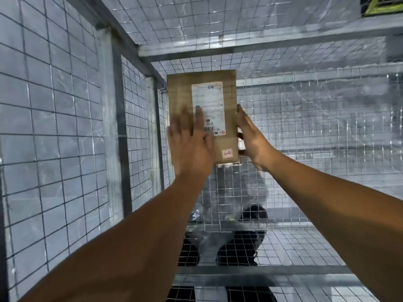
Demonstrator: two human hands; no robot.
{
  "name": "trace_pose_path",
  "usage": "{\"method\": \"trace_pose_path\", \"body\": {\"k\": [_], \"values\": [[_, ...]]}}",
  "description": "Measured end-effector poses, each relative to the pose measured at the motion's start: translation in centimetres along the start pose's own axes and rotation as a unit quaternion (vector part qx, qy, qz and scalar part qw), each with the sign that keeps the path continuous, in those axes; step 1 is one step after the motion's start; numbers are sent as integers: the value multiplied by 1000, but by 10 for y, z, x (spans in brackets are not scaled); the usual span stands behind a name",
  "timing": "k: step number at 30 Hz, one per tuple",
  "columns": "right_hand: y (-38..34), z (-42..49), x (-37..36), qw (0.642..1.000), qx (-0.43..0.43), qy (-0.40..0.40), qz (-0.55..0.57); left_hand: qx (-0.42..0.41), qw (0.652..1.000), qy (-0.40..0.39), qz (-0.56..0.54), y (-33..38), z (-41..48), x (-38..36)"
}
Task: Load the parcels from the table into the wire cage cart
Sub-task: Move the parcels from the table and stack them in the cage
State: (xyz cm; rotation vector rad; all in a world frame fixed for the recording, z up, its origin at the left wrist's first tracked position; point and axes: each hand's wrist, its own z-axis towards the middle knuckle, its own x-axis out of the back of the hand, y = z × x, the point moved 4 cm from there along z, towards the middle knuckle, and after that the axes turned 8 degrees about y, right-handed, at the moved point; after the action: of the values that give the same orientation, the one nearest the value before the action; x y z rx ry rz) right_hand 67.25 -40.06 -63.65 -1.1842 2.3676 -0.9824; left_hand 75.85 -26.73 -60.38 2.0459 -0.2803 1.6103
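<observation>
I'm placing the parcel (181, 94) in the cart (65, 105): left hand (189, 144) flat on it, right hand (250, 138) fingers (241, 112) straight along its edge. No others loaded.

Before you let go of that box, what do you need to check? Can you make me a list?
1. Parcel is inside the wire cage cart: ok, it is near the far left corner.
2. Left hand steadies it: ok, it lies flat on the top face.
3. Right hand supports it: ok, straight fingers lie along the right edge.
4. Label faces up: ok.
5. Parcel already rests on something: cannot tell, its underside is hidden.
6. Spot beneath is free: cannot tell, the parcel covers it.
</observation>
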Motion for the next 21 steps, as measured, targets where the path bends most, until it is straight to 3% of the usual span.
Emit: {"method": "trace_pose_path", "body": {"k": [3, 8, 13, 16, 21], "values": [[-9, 5, 3, 999, -42, -3, 5, -83, 995, -53, 21, 18, 4, -10], [-8, 21, 21, 989, -8, 36, -146, -60, 997, -52, 24, 6, 26, -16], [19, 35, 42, 911, 53, 43, -408, -83, 993, -64, 57, -3, 35, -12], [19, 16, 43, 897, 53, 44, -437, -69, 991, -86, 72, 2, 35, -8], [-31, -91, 43, 918, 18, 76, -389, -24, 980, -177, 92, 36, 22, 73]]}}
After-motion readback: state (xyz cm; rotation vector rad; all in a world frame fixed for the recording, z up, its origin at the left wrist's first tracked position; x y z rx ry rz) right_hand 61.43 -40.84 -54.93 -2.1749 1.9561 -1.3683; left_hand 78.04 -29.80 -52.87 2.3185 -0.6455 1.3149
